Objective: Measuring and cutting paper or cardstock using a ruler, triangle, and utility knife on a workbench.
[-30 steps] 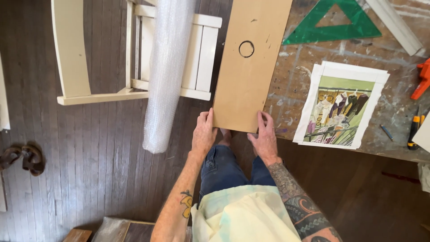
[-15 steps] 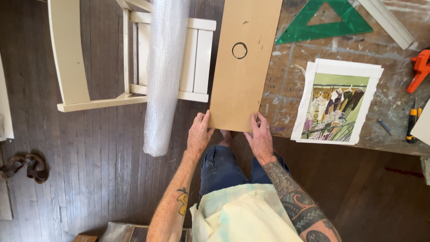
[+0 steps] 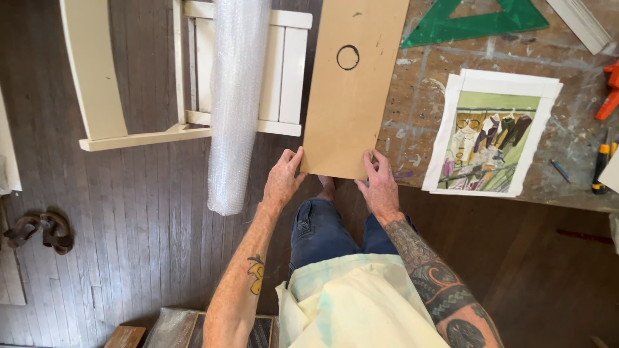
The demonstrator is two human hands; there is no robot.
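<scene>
Board (image 3: 351, 90): long tan hardboard w/ black ring mark; left hand (image 3: 284, 180), right hand (image 3: 380, 187) grasping near end.

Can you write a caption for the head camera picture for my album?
Both hands, left and right, hold a brown board beside a painted print.

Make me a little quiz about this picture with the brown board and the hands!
1. True or false: both hands grip the near edge of the brown board.
2. What lies across the white chair? A) a roll of bubble wrap B) a broom C) a towel
3. Fill in: the green triangle ruler lies on the ____.

Key:
1. True: the left hand and the right hand each hold a near corner.
2. A: the roll of bubble wrap.
3. Worktable, beyond the painted picture.
</scene>
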